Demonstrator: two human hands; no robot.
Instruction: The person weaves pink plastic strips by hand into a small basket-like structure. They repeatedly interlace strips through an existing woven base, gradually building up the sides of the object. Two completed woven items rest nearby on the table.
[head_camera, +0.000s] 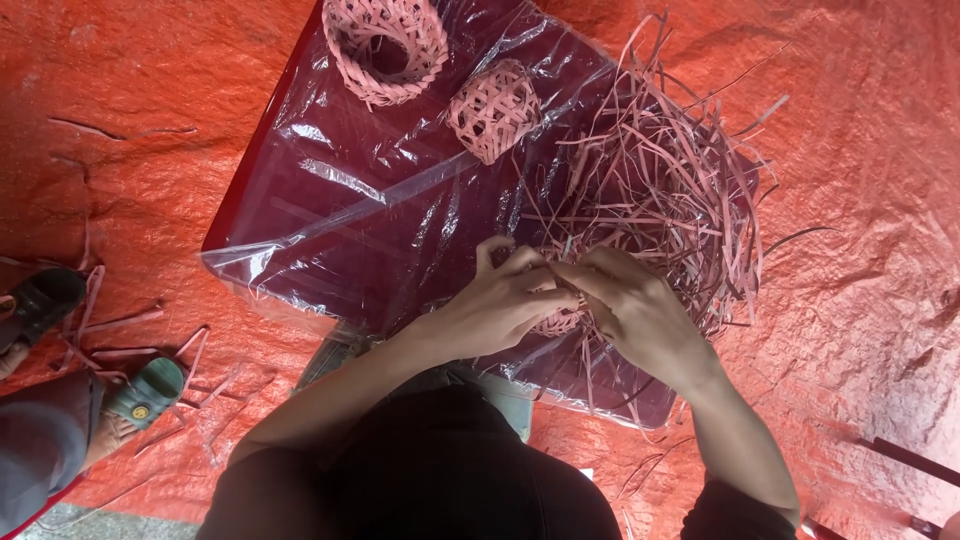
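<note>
At the far left edge, another person's two feet wear dark green sandals, one above and one below, on the red tarp. Some loose pink strips lie on the tarp around these feet.

In the middle stands a low table covered with a clear plastic sheet. At its far side rests an open woven pink basket, and just to the right of it a small closed woven ball.

Near the front of the table, the left hand is curled, with its fingers pinching on a small woven pink piece. The right hand meets it from the other side, the fingers bent and closed on the same piece. The piece is mostly hidden between the two hands, just above the table's surface, and its shape I cannot tell well.

Behind and to the right of the hands, a big tangled pile of thin pink strips covers the right part of the table, and some strips hang over the front edge.
</note>
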